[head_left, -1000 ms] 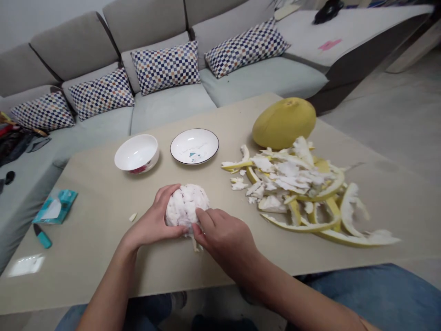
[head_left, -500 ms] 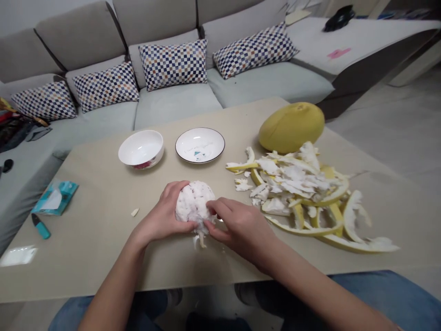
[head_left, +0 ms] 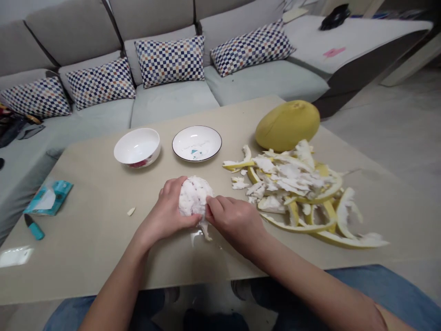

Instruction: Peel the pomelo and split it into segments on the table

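Note:
A peeled pomelo (head_left: 195, 196), whitish with pith, is held above the near middle of the table. My left hand (head_left: 171, 205) wraps round its left side, thumb along the near face. At its right side, my right hand (head_left: 234, 219) has its fingers curled and pinched against the surface, on what looks like a bit of pith; the fingertips are partly hidden. A pale strip of pith (head_left: 206, 232) hangs from the bottom of the fruit between both hands.
A heap of pomelo peel (head_left: 296, 184) lies to the right, before a whole pomelo (head_left: 288, 125). Behind the hands stand a white bowl (head_left: 138, 146) and a plate (head_left: 197, 143). Far left are a tissue pack (head_left: 50, 197), a small teal-handled knife (head_left: 34, 227) and a pith scrap (head_left: 131, 211).
The right hand's fingers have closed tighter against the fruit, and the fruit has turned slightly. The whole scene has shifted a little leftward with the camera.

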The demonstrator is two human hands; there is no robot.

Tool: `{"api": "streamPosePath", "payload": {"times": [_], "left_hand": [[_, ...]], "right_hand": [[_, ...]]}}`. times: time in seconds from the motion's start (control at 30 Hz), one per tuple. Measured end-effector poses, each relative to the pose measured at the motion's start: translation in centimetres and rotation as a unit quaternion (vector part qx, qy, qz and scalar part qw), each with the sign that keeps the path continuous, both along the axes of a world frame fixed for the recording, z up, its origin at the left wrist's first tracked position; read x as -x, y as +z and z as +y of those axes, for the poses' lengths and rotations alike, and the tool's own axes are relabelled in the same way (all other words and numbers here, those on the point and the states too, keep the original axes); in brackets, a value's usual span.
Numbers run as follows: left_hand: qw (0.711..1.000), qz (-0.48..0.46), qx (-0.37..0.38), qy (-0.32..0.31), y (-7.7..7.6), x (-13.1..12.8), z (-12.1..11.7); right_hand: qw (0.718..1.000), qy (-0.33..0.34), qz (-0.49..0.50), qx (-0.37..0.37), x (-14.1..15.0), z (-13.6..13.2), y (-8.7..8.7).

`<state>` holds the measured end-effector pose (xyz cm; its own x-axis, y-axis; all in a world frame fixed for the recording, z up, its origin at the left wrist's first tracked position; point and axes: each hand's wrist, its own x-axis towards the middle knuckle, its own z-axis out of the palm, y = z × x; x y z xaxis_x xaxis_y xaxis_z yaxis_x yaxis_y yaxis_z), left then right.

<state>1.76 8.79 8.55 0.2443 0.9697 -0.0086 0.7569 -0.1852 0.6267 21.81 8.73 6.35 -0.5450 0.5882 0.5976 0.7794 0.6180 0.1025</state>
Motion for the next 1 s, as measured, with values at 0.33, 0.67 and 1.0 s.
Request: {"api": "streamPosePath", "payload": {"times": [0.33, 0.67, 1.0], "left_hand": [[1.0, 0.023, 0.0, -0.008, 0.7, -1.0, 0.6], [1.0, 0.018, 0.004, -0.016, 0.9, -1.2, 0.8], [0.999, 0.011, -0.015, -0.048, 0.6, -0.3, 0.1]], "right_hand": [[0.998, 0.008, -0.03, 0.054, -1.0, 1.0, 0.8], [0.987, -0.013, 0.002, 0.159, -1.5, 1.4, 1.5], [0.975, 0.01, -0.016, 0.22, -1.8, 1.8, 2.1]]}}
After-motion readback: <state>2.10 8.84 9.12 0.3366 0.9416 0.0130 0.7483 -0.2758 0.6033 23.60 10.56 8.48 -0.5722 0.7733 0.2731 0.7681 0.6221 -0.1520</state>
